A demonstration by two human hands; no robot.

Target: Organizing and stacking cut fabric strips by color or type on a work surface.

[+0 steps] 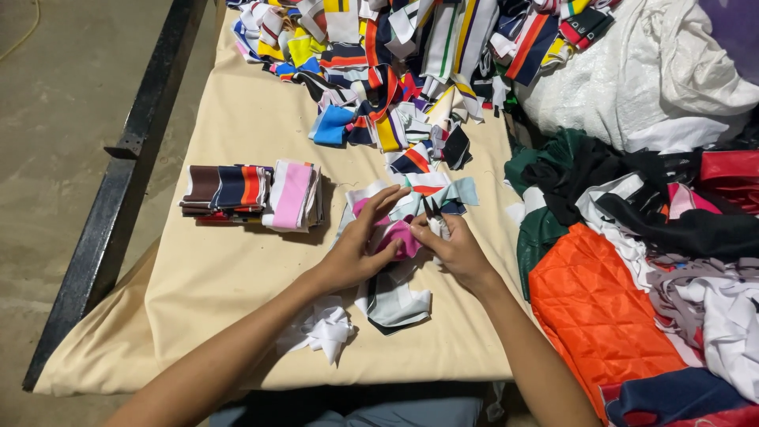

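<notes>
both hands meet at mid tabletop (pixel 229 269) over a small heap of fabric strips. left hand (pixel 357 247) is curled, fingers spread over a pink fabric piece (pixel 402 237), pinning it flat against the heap so it can't slide. right hand (pixel 455 247) is closed around small dark scissors (pixel 431 209), blades pointing away from the body, tips just beside the pink piece; cannot tell if the blades are apart. the pink piece sits between the two hands, touching both, on top of pale grey-green and white strips (pixel 391 300).

left of the hands: a neat stack of folded striped strips (pixel 253 196), brown, navy, pink, edges squared, looks like sorted output kept apart from the mess. near the left forearm: a crumpled white scrap (pixel 326 330). far side: a loose pile of mixed coloured strips (pixel 379 63), within reach. right side: a heap of garments, including orange quilted cloth (pixel 593 308) and a white sack (pixel 648 79).
</notes>
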